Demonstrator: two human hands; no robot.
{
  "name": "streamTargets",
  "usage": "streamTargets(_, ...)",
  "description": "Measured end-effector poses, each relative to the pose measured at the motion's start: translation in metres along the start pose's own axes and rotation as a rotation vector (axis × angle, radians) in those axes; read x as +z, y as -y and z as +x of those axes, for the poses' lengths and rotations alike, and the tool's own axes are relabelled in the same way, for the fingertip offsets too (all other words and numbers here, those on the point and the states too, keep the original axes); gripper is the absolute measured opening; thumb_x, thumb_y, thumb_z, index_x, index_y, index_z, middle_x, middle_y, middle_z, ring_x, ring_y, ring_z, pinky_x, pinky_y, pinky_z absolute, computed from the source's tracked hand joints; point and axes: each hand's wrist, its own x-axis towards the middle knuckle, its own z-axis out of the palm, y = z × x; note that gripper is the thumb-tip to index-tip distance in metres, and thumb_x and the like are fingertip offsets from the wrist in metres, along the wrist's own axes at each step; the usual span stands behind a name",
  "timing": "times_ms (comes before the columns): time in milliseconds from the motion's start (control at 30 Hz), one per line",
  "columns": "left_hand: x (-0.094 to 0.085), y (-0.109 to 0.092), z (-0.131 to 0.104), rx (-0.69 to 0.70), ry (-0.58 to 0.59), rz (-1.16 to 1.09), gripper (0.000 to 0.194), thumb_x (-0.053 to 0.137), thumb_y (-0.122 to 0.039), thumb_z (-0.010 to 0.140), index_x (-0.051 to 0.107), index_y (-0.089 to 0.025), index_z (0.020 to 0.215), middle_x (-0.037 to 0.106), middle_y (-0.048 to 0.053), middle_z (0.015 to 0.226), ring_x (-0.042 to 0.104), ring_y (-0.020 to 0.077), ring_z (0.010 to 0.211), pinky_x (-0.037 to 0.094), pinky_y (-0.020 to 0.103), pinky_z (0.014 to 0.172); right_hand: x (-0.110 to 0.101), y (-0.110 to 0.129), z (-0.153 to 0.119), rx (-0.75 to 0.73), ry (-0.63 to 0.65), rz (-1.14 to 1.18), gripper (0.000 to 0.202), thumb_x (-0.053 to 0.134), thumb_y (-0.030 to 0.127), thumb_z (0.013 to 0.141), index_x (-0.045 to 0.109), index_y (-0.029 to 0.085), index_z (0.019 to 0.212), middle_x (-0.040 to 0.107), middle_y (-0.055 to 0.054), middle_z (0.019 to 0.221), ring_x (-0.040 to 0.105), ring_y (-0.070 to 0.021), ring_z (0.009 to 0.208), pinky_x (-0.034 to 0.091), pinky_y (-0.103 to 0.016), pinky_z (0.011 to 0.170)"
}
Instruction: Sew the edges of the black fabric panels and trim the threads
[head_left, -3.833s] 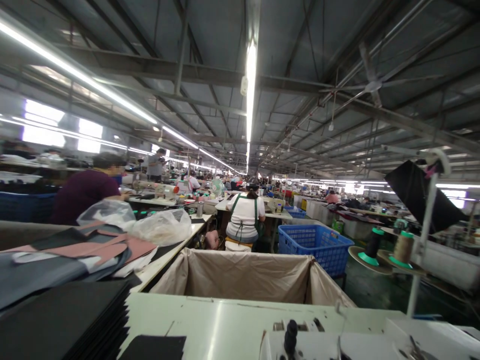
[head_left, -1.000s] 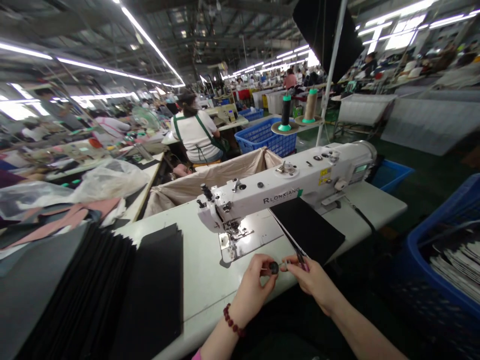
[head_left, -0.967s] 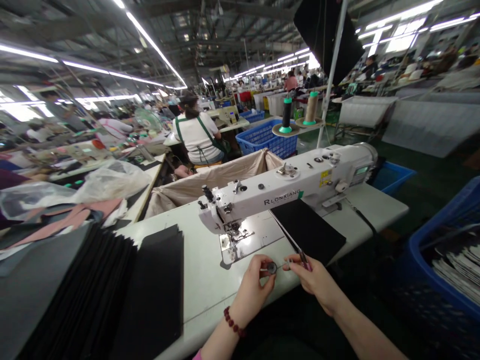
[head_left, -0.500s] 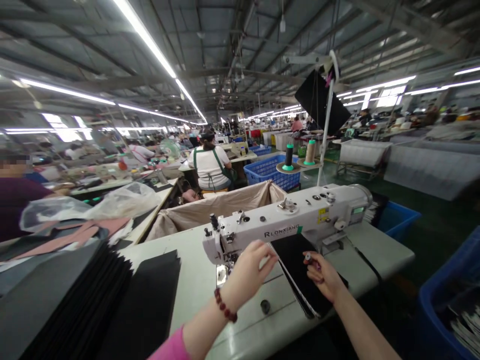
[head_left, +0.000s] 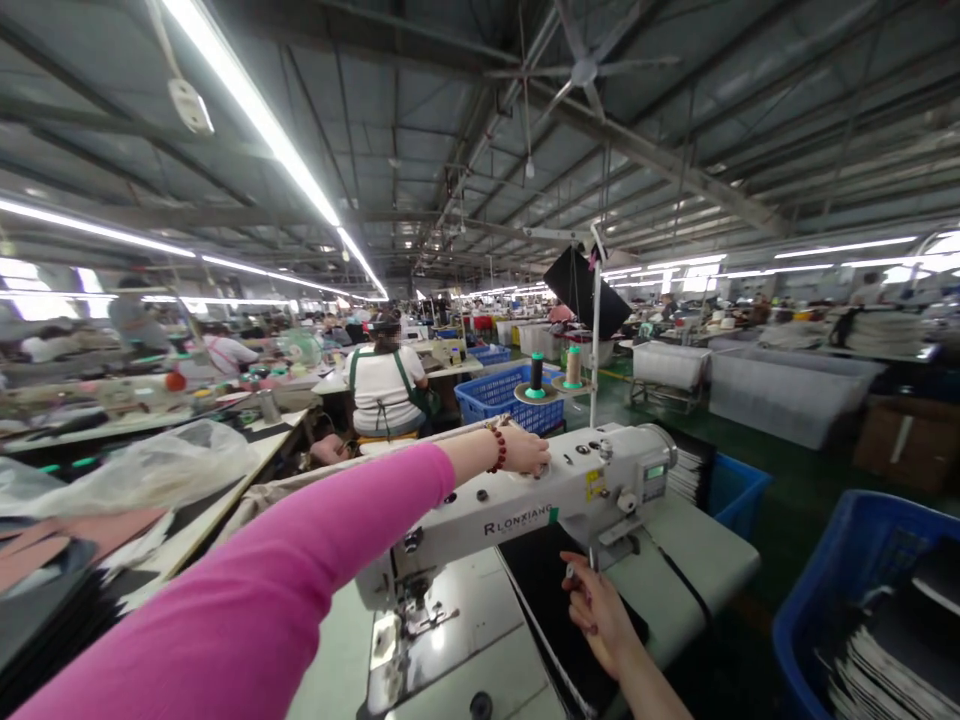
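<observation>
Reached out, in the head view, with the left hand (head_left: 527,453) from in front of the sewing machine (head_left: 517,512) to the top of it; fingertips down, can't tell if pinching or merely touching. Kept the right hand (head_left: 596,608) curled over the black panels (head_left: 555,640), with a small pale round piece (head_left: 571,570) held at the fingertips and apparently something slim and metallic (head_left: 593,558) tucked alongside. Left the dark round piece (head_left: 481,705) on the work surface, close to the bottom edge.

Judge the small pale round piece light, hard and smooth, likely to slip or roll; best pinched by the rim. Can't make out any thread on it, or anything beneath the left fingertips. Hidden behind the pink sleeve (head_left: 300,570): part of the machine's top. Cut off at the bottom: the panels' near end.
</observation>
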Motion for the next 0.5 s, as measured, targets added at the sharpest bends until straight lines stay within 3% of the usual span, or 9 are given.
streamTargets(133,-0.001,-0.002,0.004,0.067,0.168,-0.019,0.017,0.058,-0.031,0.093,0.064,-0.016,0.092,0.065,0.005,0.099,0.062,0.0155,0.086,0.052,0.035,0.081,-0.002,-0.006,0.004,-0.021,0.004,-0.01,0.051,0.076,0.053,0.068,0.062,0.02,0.104,0.058,0.001,0.068,0.021,-0.0004,0.039,0.014,-0.017,0.037)
streamTargets(233,-0.009,-0.007,0.01,0.065,0.179,-0.057,0.019,0.057,-0.032,0.093,0.063,-0.015,0.1,0.065,0.006,0.102,0.063,0.0171,0.088,0.053,0.037,0.081,-0.001,-0.007,0.004,-0.027,0.007,-0.032,0.056,0.077,0.055,0.067,0.062,0.02,0.108,0.061,-0.001,0.07,0.019,-0.0009,0.039,0.013,-0.017,0.038)
streamTargets(300,-0.027,-0.005,0.015,0.04,0.135,-0.09,0.021,0.058,-0.032,0.093,0.063,-0.015,0.102,0.064,0.006,0.105,0.063,0.018,0.09,0.053,0.038,0.082,0.0,-0.005,0.003,-0.03,0.007,-0.048,0.057,0.075,0.056,0.068,0.061,0.019,0.11,0.064,-0.003,0.074,0.019,-0.0012,0.039,0.013,-0.018,0.038)
streamTargets(400,-0.07,0.006,0.017,-0.035,0.016,-0.144,0.019,0.059,-0.031,0.092,0.064,-0.014,0.099,0.064,0.008,0.109,0.061,0.0198,0.098,0.048,0.041,0.09,0.004,-0.003,-0.001,-0.036,-0.001,-0.066,0.058,0.075,0.057,0.068,0.061,0.019,0.11,0.067,-0.006,0.079,0.021,-0.0017,0.039,0.013,-0.019,0.038)
streamTargets(500,-0.093,0.006,-0.012,-0.146,-0.114,-0.208,0.018,0.065,-0.03,0.087,0.065,-0.012,0.089,0.065,0.009,0.103,0.059,0.0224,0.103,0.042,0.045,0.096,0.013,0.003,-0.011,-0.069,-0.044,-0.102,0.057,0.073,0.059,0.069,0.061,0.019,0.108,0.069,-0.008,0.083,0.02,-0.0019,0.039,0.014,-0.02,0.038)
